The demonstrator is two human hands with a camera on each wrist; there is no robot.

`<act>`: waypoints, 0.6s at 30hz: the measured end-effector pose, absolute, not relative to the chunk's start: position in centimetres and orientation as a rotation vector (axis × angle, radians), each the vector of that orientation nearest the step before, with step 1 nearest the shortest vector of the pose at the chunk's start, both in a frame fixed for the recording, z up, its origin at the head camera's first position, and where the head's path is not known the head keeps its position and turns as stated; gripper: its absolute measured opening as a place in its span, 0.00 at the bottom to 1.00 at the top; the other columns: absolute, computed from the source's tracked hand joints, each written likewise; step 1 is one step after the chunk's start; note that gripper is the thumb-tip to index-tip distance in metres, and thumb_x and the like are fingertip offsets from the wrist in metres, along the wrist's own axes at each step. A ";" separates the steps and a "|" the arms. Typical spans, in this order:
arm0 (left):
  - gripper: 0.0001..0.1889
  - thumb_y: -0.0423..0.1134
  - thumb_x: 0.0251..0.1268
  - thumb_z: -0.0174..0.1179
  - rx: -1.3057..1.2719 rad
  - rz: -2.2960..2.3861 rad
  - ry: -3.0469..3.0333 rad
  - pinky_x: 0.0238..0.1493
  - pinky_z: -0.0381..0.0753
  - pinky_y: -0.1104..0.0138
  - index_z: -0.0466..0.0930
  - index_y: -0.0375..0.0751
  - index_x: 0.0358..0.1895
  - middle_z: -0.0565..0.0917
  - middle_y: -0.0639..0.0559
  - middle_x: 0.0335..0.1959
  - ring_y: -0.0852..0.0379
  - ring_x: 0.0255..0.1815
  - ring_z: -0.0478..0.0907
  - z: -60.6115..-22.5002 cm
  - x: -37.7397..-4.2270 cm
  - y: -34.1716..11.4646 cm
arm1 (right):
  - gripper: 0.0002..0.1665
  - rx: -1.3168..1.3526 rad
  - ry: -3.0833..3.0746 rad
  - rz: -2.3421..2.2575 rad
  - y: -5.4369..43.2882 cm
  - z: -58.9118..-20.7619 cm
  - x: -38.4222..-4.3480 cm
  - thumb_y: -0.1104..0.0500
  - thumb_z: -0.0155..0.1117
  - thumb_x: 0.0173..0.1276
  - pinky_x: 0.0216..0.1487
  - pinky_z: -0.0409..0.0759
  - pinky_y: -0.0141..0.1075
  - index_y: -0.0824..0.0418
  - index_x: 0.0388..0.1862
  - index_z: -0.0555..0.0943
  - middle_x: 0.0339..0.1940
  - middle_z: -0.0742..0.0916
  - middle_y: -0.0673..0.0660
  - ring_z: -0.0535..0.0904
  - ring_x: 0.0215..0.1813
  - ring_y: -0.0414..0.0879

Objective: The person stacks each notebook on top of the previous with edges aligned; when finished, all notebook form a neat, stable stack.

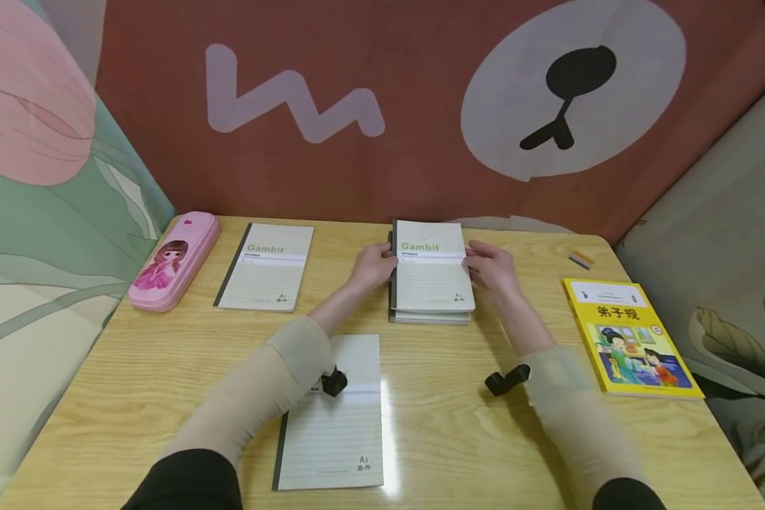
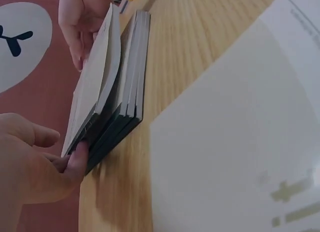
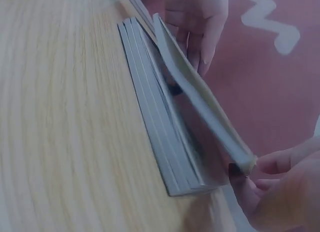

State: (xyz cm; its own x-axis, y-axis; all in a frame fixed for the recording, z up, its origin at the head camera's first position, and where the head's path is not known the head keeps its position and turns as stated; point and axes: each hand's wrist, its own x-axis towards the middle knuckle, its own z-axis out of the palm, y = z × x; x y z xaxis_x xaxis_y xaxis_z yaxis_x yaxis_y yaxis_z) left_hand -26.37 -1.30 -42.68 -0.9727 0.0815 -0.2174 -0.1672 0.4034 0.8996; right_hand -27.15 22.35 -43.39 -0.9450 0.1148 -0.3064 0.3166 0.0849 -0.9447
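A Gambit notebook (image 1: 432,283) with a dark spine is raised at a slant over a stack of similar notebooks (image 2: 131,86) at the back of the table. My left hand (image 1: 374,265) grips its spine side, thumb and fingers at the edge. On the opposite edge, my right hand (image 1: 492,265) pinches the cover between thumb and fingers. In the right wrist view a wedge of space shows between the raised notebook (image 3: 200,91) and the stack (image 3: 155,111) under it. Both hands (image 3: 285,189) appear in each wrist view.
One Gambit notebook (image 1: 264,269) lies at the back left, another (image 1: 338,439) at the front, partly under my left forearm. A pink pencil case (image 1: 175,262) sits at the far left. To the right are a yellow book (image 1: 634,340) and small coloured sticks (image 1: 581,260). A wall stands behind.
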 end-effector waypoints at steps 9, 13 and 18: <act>0.18 0.36 0.78 0.48 0.059 1.427 2.674 0.56 0.82 0.55 0.78 0.31 0.62 0.82 0.34 0.63 0.44 0.59 0.79 -43.4 -25.9 -0.6 | 0.32 0.452 2.260 -1.999 21.8 -44.0 -27.3 0.65 0.54 0.78 0.78 0.71 0.42 0.64 0.79 0.65 0.78 0.73 0.63 0.70 0.77 0.50; 0.26 0.37 0.79 0.48 0.018 1.413 2.641 0.44 0.86 0.61 0.66 0.35 0.76 0.69 0.40 0.78 0.50 0.44 0.85 -43.7 -25.9 -0.3 | 0.32 0.421 2.343 -1.926 21.8 -43.9 -27.0 0.63 0.54 0.78 0.77 0.72 0.42 0.66 0.78 0.66 0.77 0.74 0.64 0.70 0.77 0.51; 0.28 0.36 0.80 0.47 -0.008 1.435 2.610 0.15 0.61 0.72 0.59 0.33 0.79 0.75 0.35 0.72 0.61 0.14 0.58 -43.9 -25.7 -0.3 | 0.32 0.354 2.365 -1.860 22.0 -43.8 -26.9 0.60 0.55 0.79 0.79 0.71 0.46 0.67 0.78 0.66 0.79 0.72 0.64 0.69 0.79 0.52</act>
State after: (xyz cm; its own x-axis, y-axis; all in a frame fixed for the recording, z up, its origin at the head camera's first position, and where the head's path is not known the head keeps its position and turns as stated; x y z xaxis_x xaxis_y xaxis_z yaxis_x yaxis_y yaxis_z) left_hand -25.72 -0.34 -43.88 -0.9867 0.0733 -0.1448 -0.0829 0.5389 0.8383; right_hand -26.88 22.04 -43.78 -0.9666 0.1132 -0.2298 0.2500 0.2213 -0.9426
